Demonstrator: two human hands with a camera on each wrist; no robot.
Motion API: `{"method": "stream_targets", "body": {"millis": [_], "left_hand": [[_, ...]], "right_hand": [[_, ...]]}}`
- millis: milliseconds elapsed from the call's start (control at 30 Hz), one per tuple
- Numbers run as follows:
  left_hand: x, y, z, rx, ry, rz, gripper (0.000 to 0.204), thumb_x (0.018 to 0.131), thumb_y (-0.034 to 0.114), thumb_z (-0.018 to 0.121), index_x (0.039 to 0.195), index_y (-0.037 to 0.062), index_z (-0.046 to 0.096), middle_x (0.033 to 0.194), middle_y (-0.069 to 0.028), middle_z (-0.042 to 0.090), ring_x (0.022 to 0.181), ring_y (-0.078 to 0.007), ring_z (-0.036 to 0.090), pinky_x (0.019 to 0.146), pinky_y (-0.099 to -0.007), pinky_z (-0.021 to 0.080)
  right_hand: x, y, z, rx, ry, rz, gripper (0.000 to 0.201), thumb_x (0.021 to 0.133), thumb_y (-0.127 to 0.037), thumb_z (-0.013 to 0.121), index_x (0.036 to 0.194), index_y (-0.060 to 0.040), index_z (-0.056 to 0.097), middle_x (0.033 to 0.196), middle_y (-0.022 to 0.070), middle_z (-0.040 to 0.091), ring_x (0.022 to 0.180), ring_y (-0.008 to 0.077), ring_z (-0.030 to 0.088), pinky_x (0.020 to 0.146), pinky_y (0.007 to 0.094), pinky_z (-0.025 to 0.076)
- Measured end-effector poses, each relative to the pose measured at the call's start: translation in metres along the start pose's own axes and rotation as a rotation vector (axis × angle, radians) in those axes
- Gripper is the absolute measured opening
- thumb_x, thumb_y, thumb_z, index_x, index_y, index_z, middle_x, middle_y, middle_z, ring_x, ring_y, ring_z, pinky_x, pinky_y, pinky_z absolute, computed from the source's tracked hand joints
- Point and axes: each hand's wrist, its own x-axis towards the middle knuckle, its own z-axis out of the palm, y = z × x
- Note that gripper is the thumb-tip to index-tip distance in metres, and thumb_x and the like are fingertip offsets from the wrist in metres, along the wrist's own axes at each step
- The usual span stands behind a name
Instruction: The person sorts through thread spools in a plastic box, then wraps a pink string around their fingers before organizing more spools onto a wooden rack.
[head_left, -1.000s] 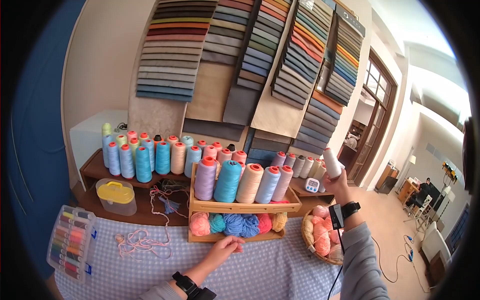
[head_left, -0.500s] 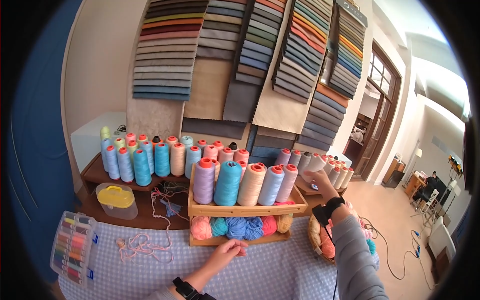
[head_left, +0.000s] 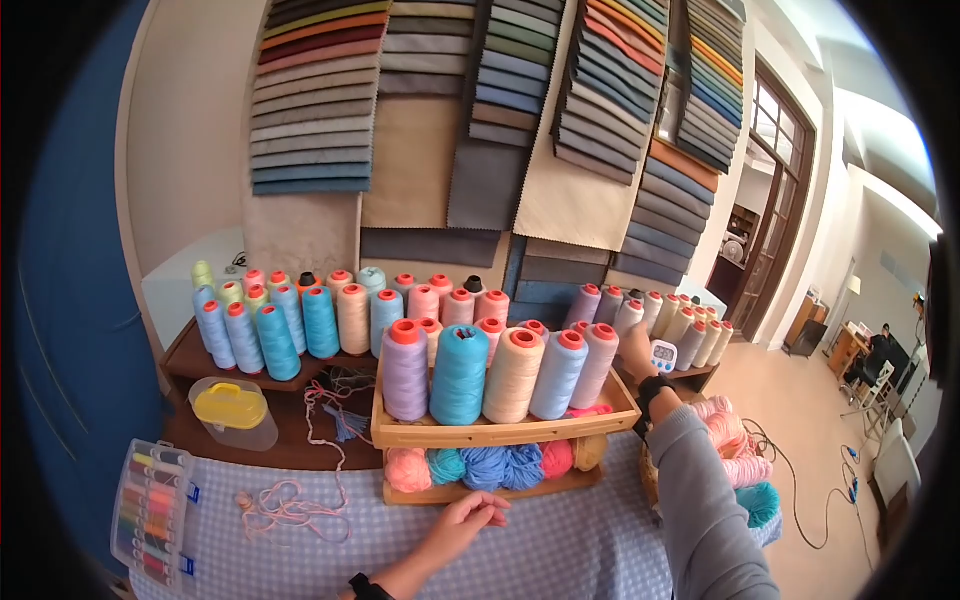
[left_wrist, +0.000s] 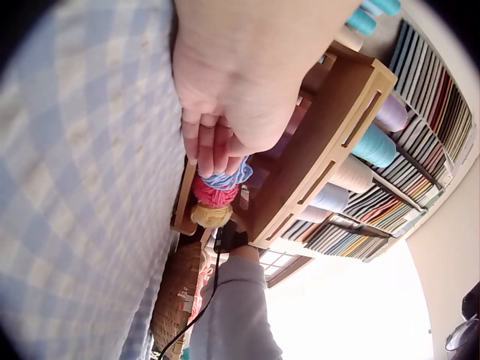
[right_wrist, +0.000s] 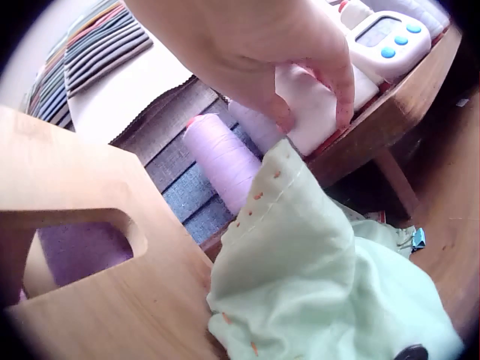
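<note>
1. Left hand (head_left: 462, 523) flat on the checked tablecloth (head_left: 560, 550), fingers relaxed and straight, fingertips just at the wooden rack (head_left: 500, 432) by the yarn balls (head_left: 490, 466). Holding nothing.
2. Right hand (head_left: 634, 345) curled round a pale pink thread cone (right_wrist: 319, 101) on the low wooden shelf (right_wrist: 390, 112), beside a lilac cone (right_wrist: 225, 154) and the white timer (head_left: 664, 354).
3. Best bet: keep cone upright, seat base flat, mind neighbours and the timer.
4. Hard to tell: cone's base hidden behind mint fabric (right_wrist: 315, 270); can't say if fully resting.
</note>
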Motion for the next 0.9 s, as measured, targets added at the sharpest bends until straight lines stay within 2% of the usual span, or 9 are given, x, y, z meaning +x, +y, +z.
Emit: {"method": "stream_targets", "body": {"millis": [33, 100, 133, 267, 300, 367, 433, 700, 900], "left_hand": [[0.000, 0.000, 0.000, 0.028, 0.003, 0.019, 0.020, 0.091, 0.009, 0.041, 0.104, -0.0016, 0.053, 0.090, -0.0056, 0.057, 0.087, -0.0126, 0.056, 0.081, -0.0245, 0.044], [-0.001, 0.002, 0.000, 0.020, 0.003, 0.020, 0.020, 0.091, 0.008, 0.041, 0.103, -0.0016, 0.053, 0.090, -0.0057, 0.057, 0.086, -0.0125, 0.056, 0.081, -0.0245, 0.044], [-0.001, 0.002, 0.000, 0.014, 0.008, 0.026, 0.020, 0.091, 0.008, 0.041, 0.103, -0.0016, 0.053, 0.089, -0.0058, 0.057, 0.086, -0.0123, 0.056, 0.081, -0.0246, 0.044], [0.000, 0.000, 0.000, 0.014, 0.004, 0.025, 0.020, 0.091, 0.008, 0.041, 0.103, -0.0015, 0.053, 0.090, -0.0056, 0.057, 0.086, -0.0119, 0.056, 0.080, -0.0239, 0.044], [-0.001, 0.002, 0.000, 0.013, 0.001, 0.027, 0.020, 0.091, 0.008, 0.041, 0.103, -0.0015, 0.053, 0.090, -0.0056, 0.057, 0.086, -0.0119, 0.056, 0.080, -0.0239, 0.044], [-0.001, 0.003, 0.000, 0.049, 0.013, -0.004, 0.020, 0.091, 0.008, 0.042, 0.104, -0.0013, 0.053, 0.089, -0.0056, 0.057, 0.087, -0.0118, 0.056, 0.080, -0.0232, 0.043], [-0.001, 0.003, 0.000, 0.052, 0.013, -0.010, 0.020, 0.091, 0.009, 0.042, 0.104, -0.0012, 0.053, 0.089, -0.0057, 0.057, 0.087, -0.0118, 0.056, 0.080, -0.0230, 0.043], [-0.001, 0.001, 0.000, 0.033, 0.014, -0.016, 0.020, 0.091, 0.010, 0.042, 0.104, -0.0007, 0.053, 0.090, -0.0056, 0.057, 0.087, -0.0121, 0.056, 0.080, -0.0233, 0.043], [-0.002, 0.005, 0.001, 0.061, 0.009, -0.018, 0.020, 0.091, 0.009, 0.042, 0.104, -0.0007, 0.053, 0.091, -0.0057, 0.057, 0.088, -0.0120, 0.056, 0.081, -0.0235, 0.043]], "right_hand": [[-0.005, -0.010, -0.007, -0.004, 0.000, 0.006, 0.069, 0.060, -0.015, 0.077, 0.110, 0.0079, 0.035, 0.098, 0.0271, 0.054, 0.090, 0.0421, 0.055, 0.077, 0.0436, 0.047], [-0.014, -0.030, -0.022, -0.101, 0.242, -0.149, 0.078, 0.060, -0.015, 0.077, 0.120, 0.0046, 0.031, 0.108, 0.0259, 0.046, 0.097, 0.0416, 0.051, 0.081, 0.0418, 0.045], [-0.019, -0.047, -0.037, -0.125, 0.187, -0.127, 0.080, 0.062, -0.013, 0.075, 0.127, -0.0041, 0.030, 0.114, 0.0234, 0.040, 0.101, 0.0410, 0.047, 0.085, 0.0407, 0.043], [0.004, -0.041, -0.050, -0.207, 0.135, -0.288, 0.064, 0.066, -0.014, 0.071, 0.123, -0.0130, 0.040, 0.113, 0.0198, 0.046, 0.101, 0.0401, 0.049, 0.083, 0.0411, 0.043], [0.014, -0.035, -0.050, -0.209, 0.138, -0.289, 0.064, 0.066, -0.014, 0.071, 0.123, -0.0130, 0.040, 0.113, 0.0198, 0.046, 0.101, 0.0401, 0.049, 0.083, 0.0411, 0.043], [0.025, -0.030, -0.051, -0.201, -0.149, -0.318, 0.054, 0.067, -0.015, 0.071, 0.114, -0.0098, 0.046, 0.109, 0.0173, 0.051, 0.096, 0.0397, 0.053, 0.082, 0.0410, 0.044], [0.026, -0.031, -0.053, -0.202, -0.116, -0.359, 0.048, 0.067, -0.014, 0.071, 0.109, -0.0082, 0.048, 0.105, 0.0173, 0.054, 0.091, 0.0396, 0.056, 0.081, 0.0409, 0.045], [0.038, -0.002, -0.066, -0.426, 0.005, -0.148, 0.048, 0.065, -0.016, 0.072, 0.106, -0.0073, 0.050, 0.099, 0.0192, 0.055, 0.093, 0.0360, 0.054, 0.077, 0.0417, 0.046], [0.040, 0.019, -0.077, -0.586, 0.153, -0.274, 0.050, 0.064, -0.012, 0.071, 0.110, -0.0090, 0.051, 0.104, 0.0170, 0.053, 0.099, 0.0337, 0.051, 0.081, 0.0399, 0.045]]}}
